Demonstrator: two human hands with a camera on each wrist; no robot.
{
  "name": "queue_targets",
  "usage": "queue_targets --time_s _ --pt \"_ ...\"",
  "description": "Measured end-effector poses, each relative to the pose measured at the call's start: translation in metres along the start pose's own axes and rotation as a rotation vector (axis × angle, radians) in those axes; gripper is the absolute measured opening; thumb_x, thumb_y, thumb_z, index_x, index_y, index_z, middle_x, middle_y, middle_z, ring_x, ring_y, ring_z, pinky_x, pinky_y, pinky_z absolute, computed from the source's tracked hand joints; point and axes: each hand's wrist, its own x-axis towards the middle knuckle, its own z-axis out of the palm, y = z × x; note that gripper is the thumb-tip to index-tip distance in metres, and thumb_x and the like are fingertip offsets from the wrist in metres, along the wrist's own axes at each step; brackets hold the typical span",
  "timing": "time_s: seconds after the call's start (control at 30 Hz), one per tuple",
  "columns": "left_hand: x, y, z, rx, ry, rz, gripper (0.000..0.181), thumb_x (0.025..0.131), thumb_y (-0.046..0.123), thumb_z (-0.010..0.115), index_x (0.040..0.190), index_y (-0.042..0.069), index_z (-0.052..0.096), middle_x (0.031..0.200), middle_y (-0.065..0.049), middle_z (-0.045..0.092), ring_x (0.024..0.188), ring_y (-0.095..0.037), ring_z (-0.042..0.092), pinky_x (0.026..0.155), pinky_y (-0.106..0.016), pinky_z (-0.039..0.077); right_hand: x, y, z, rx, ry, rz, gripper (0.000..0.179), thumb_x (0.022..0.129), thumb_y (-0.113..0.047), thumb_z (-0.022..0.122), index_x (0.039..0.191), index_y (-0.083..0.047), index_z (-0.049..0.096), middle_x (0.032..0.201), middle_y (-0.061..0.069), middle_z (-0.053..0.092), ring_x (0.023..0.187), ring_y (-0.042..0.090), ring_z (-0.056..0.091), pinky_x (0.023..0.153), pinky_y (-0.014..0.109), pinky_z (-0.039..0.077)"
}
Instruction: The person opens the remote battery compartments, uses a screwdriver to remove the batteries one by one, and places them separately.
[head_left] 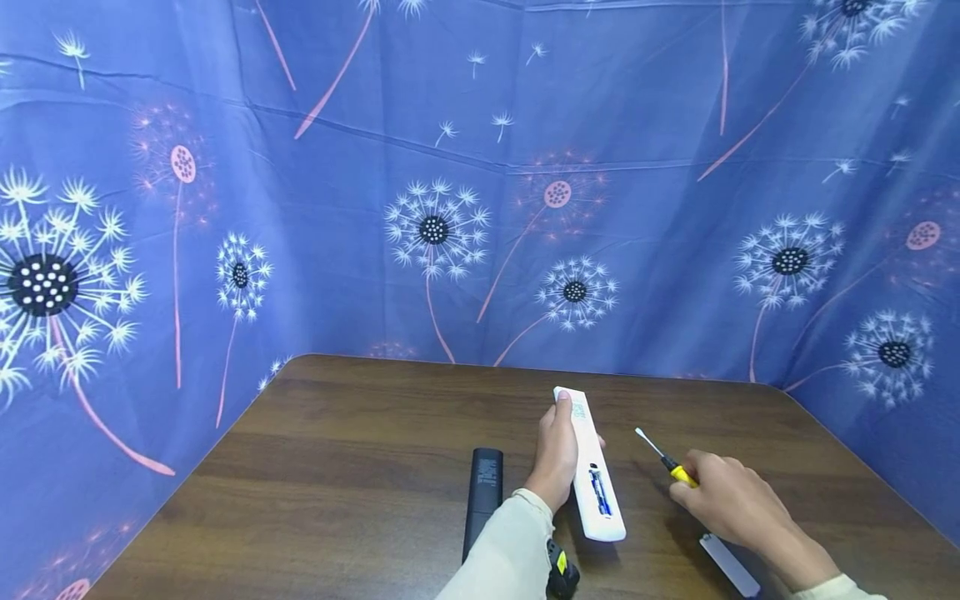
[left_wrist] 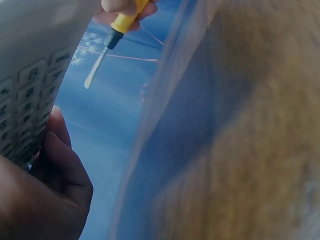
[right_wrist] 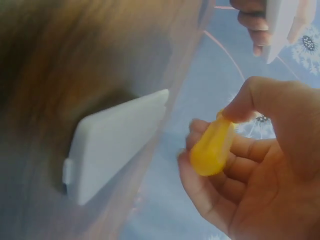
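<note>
My left hand grips a long white remote control, its back turned up toward me. The battery bay near its lower end is uncovered, with blue batteries inside. Rows of keys on the remote's front show in the left wrist view. To the right, my right hand pinches the yellow handle of a flat-tipped screwdriver between thumb and fingers. Its metal tip points toward the remote, apart from it. Below the right hand, a white battery cover lies on the table.
A black remote control lies left of my left forearm, which partly hides it. A black and yellow device sits by the left wrist. Beyond the brown wooden table hangs a blue dandelion-patterned cloth.
</note>
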Motion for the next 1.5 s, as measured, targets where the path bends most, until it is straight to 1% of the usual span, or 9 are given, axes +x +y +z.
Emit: queue_targets --time_s 0.2,0.37,0.5,0.6,0.77,1.0,1.27,1.37,1.5 --pt "0.0 -0.001 -0.002 0.01 -0.015 -0.007 0.053 0.106 0.055 0.029 0.116 0.013 0.059 0.075 -0.012 0.066 0.062 -0.018 0.063 0.055 -0.026 0.047 -0.006 -0.005 -0.005 0.024 -0.005 -0.002 0.016 0.083 -0.021 0.068 0.078 -0.015 0.053 0.063 -0.003 0.04 0.054 0.016 0.04 0.047 0.033 0.03" --pt "0.0 -0.002 -0.003 0.007 -0.026 -0.012 0.054 0.106 0.056 0.028 0.12 0.013 0.057 0.075 -0.01 0.065 0.064 -0.019 0.064 0.056 -0.027 0.048 -0.01 -0.008 -0.01 0.066 -0.06 0.019 0.012 0.087 -0.018 0.066 0.092 -0.01 0.061 0.068 0.0 0.044 0.057 0.017 0.043 0.049 0.033 0.032" --pt "0.0 -0.002 -0.004 0.024 -0.033 -0.022 0.056 0.104 0.06 0.028 0.125 0.015 0.055 0.079 -0.009 0.065 0.068 -0.02 0.065 0.06 -0.028 0.049 -0.015 -0.01 -0.011 0.087 -0.06 0.0 0.011 0.089 -0.014 0.065 0.098 -0.008 0.062 0.07 0.0 0.046 0.06 0.016 0.044 0.051 0.032 0.033" --pt "0.0 -0.002 -0.005 0.034 -0.037 -0.024 0.057 0.104 0.06 0.027 0.127 0.015 0.054 0.08 -0.009 0.066 0.07 -0.021 0.066 0.061 -0.029 0.049 -0.02 -0.011 -0.01 0.095 -0.035 -0.021 0.007 0.088 -0.011 0.065 0.093 -0.011 0.06 0.069 -0.001 0.045 0.06 0.015 0.043 0.051 0.03 0.032" --pt "0.0 -0.002 -0.006 0.035 -0.036 -0.036 0.057 0.104 0.06 0.027 0.127 0.015 0.054 0.08 -0.01 0.066 0.072 -0.024 0.067 0.061 -0.028 0.049 -0.027 -0.012 -0.009 0.089 0.015 -0.046 0.01 0.085 -0.008 0.065 0.084 -0.015 0.058 0.066 -0.003 0.043 0.058 0.013 0.041 0.051 0.029 0.031" --pt "0.001 0.0 -0.005 0.029 -0.028 -0.042 0.057 0.104 0.061 0.028 0.122 0.015 0.056 0.078 -0.009 0.066 0.067 -0.02 0.065 0.06 -0.029 0.049 -0.029 -0.017 -0.012 0.109 0.001 -0.051 0.008 0.086 -0.007 0.065 0.092 -0.012 0.064 0.068 -0.004 0.047 0.059 0.012 0.042 0.053 0.028 0.032" --pt "0.002 0.001 -0.004 0.017 -0.021 -0.017 0.055 0.106 0.056 0.028 0.119 0.012 0.057 0.075 -0.01 0.065 0.065 -0.02 0.065 0.057 -0.027 0.048 -0.033 -0.02 -0.013 0.109 -0.009 -0.009 0.013 0.088 -0.015 0.069 0.1 -0.012 0.067 0.068 -0.004 0.046 0.058 0.012 0.042 0.051 0.028 0.031" --pt "0.002 0.001 -0.004 0.019 -0.013 -0.018 0.054 0.106 0.056 0.028 0.119 0.012 0.057 0.075 -0.01 0.065 0.065 -0.02 0.066 0.057 -0.027 0.048 -0.036 -0.021 -0.012 0.098 0.007 -0.035 0.019 0.089 -0.023 0.074 0.103 -0.014 0.067 0.069 -0.006 0.047 0.061 0.011 0.044 0.054 0.028 0.034" --pt "0.002 0.001 -0.003 0.017 -0.011 -0.013 0.054 0.106 0.056 0.029 0.117 0.012 0.057 0.074 -0.01 0.065 0.064 -0.02 0.065 0.055 -0.027 0.048 -0.041 -0.02 -0.012 0.116 0.007 -0.098 0.02 0.09 -0.031 0.076 0.1 -0.019 0.062 0.07 -0.01 0.048 0.061 0.006 0.043 0.056 0.027 0.035"
